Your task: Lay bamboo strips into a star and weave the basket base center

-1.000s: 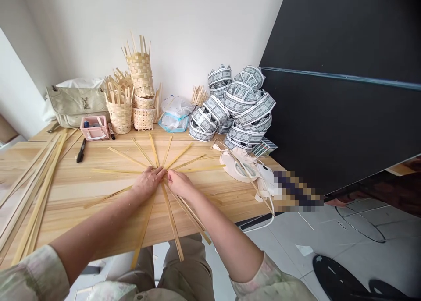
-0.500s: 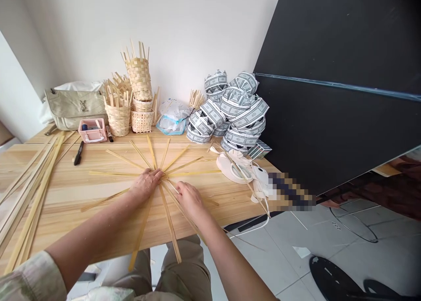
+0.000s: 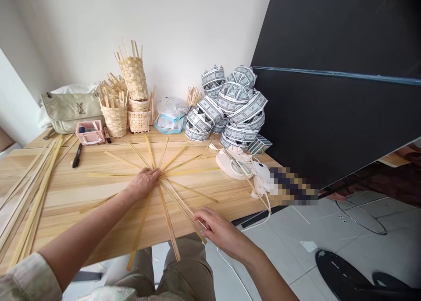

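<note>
The radiating strips were formed of thin, wood-like material with a faint sheen, laid on a tabletop of smooth, grained wood. The baskets were woven of similar wood, rough and matt. Crinkled, filmy plastic was seen in the carrier bag, smooth plastic in the open box, and creased, leather-like material in the handbag.
</note>
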A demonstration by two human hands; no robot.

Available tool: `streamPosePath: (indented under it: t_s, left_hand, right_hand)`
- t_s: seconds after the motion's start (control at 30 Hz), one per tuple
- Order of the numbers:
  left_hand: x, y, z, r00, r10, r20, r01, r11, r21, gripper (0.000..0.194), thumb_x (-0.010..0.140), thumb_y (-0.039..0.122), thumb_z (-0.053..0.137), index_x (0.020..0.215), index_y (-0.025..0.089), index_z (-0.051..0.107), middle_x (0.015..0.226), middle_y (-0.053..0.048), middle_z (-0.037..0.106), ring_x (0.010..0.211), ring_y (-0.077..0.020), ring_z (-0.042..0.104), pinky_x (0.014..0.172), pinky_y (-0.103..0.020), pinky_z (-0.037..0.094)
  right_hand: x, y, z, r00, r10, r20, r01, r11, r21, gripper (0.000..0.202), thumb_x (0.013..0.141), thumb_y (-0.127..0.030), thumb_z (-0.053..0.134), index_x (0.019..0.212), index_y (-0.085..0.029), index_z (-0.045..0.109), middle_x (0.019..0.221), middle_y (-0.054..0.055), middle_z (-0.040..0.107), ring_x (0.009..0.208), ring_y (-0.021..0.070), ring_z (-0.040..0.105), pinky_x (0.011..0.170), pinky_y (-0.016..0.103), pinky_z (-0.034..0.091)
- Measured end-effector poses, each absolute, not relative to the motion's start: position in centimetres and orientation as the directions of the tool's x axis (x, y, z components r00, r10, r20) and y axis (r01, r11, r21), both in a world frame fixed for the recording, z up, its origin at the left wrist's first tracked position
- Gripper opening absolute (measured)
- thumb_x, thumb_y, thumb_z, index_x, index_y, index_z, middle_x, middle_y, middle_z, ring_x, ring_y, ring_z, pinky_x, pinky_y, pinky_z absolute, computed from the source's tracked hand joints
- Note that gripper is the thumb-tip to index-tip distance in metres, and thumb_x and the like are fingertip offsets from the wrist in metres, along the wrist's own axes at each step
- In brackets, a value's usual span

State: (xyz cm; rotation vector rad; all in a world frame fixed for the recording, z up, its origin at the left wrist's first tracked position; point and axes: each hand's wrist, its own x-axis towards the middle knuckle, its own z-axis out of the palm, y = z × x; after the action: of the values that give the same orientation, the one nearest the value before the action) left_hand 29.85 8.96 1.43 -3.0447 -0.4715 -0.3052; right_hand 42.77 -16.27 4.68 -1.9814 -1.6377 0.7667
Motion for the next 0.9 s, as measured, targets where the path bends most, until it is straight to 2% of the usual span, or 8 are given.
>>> streamPosePath:
  t_s: [0.13, 0.27, 0.5, 0.67, 0.77, 0.83, 0.9]
  left_hand:
    - [29.7, 8.8, 1.9, 0.938, 0.295, 0.181, 0.304, -0.953, -0.022, 0.028, 0.081, 0.020, 0.051, 0.108, 0.016, 0.051, 0.117, -0.008, 0.056, 0.094, -0.0191, 0.057, 0.086, -0.032, 0.041]
    - [29.8, 8.8, 1.9, 0.943, 0.301, 0.144, 0.313, -0.947, -0.066, 0.031, 0.081, 0.022, 0.051, 0.111, 0.014, 0.051, 0.119, -0.009, 0.055, 0.096, -0.0200, 0.056, 0.087, -0.032, 0.041]
    - [29.8, 9.5, 1.0, 0.943, 0.281, 0.177, 0.299, -0.951, -0.081, 0.034, 0.081, 0.025, 0.050, 0.113, 0.014, 0.051, 0.119, -0.009, 0.055, 0.098, -0.0217, 0.055, 0.087, -0.033, 0.042]
    - [29.8, 9.8, 0.6, 0.944, 0.278, 0.180, 0.293, -0.954, -0.066, 0.036, 0.081, 0.025, 0.051, 0.114, 0.011, 0.050, 0.119, -0.011, 0.055, 0.098, -0.0221, 0.055, 0.088, -0.034, 0.041]
    - [29.8, 9.7, 0.7, 0.944, 0.276, 0.182, 0.292, -0.954, -0.063, 0.035, 0.081, 0.025, 0.051, 0.114, 0.013, 0.050, 0.119, -0.010, 0.054, 0.099, -0.0215, 0.055, 0.088, -0.034, 0.041]
    - [29.7, 9.6, 0.9, 0.948, 0.268, 0.171, 0.283, -0.957, -0.066, 0.036, 0.081, 0.026, 0.051, 0.114, 0.013, 0.050, 0.120, -0.011, 0.053, 0.100, -0.0213, 0.054, 0.088, -0.034, 0.040]
    - [29.7, 9.5, 1.2, 0.951, 0.264, 0.161, 0.277, -0.959, -0.064, 0.037, 0.081, 0.027, 0.052, 0.114, 0.012, 0.050, 0.121, -0.011, 0.053, 0.100, -0.0214, 0.054, 0.088, -0.034, 0.040]
  right_hand:
    - [42.6, -18.2, 4.0, 0.174, 0.976, -0.132, 0.698, -0.217, -0.683, 0.031, 0.066, -0.003, 0.042, 0.088, -0.024, 0.049, 0.089, -0.002, 0.050, 0.074, 0.0124, 0.047, 0.068, 0.024, 0.038]
    - [42.4, -19.3, 2.6, 0.216, 0.974, -0.073, 0.681, -0.204, -0.703, 0.030, 0.068, -0.003, 0.042, 0.089, -0.023, 0.048, 0.086, -0.002, 0.052, 0.071, 0.0122, 0.049, 0.067, 0.023, 0.039]
    - [41.1, -19.1, -0.6, 0.361, 0.910, 0.204, 0.799, -0.189, -0.571, 0.024, 0.079, -0.007, 0.034, 0.092, -0.021, 0.049, 0.083, 0.003, 0.055, 0.074, 0.0158, 0.054, 0.063, 0.026, 0.042]
    - [40.4, -19.3, -1.8, 0.453, 0.842, 0.294, 0.716, -0.147, -0.682, 0.008, 0.081, -0.025, 0.046, 0.082, -0.021, 0.052, 0.076, 0.002, 0.055, 0.066, 0.0145, 0.052, 0.059, 0.025, 0.042]
    - [39.9, -19.0, -1.5, 0.552, 0.804, 0.221, 0.547, -0.149, -0.824, 0.020, 0.082, -0.036, 0.046, 0.073, -0.020, 0.053, 0.066, 0.001, 0.052, 0.057, 0.0128, 0.050, 0.054, 0.024, 0.040]
    - [39.3, -18.5, -1.0, 0.652, 0.754, 0.075, 0.282, -0.150, -0.948, 0.028, 0.082, -0.043, 0.044, 0.071, -0.019, 0.052, 0.063, -0.001, 0.051, 0.048, 0.0098, 0.045, 0.046, 0.023, 0.036]
    - [38.7, -18.0, -0.2, 0.698, 0.711, -0.085, -0.029, -0.090, -0.996, 0.033, 0.080, -0.048, 0.045, 0.069, -0.018, 0.051, 0.063, -0.002, 0.050, 0.042, 0.0065, 0.040, 0.040, 0.020, 0.031]
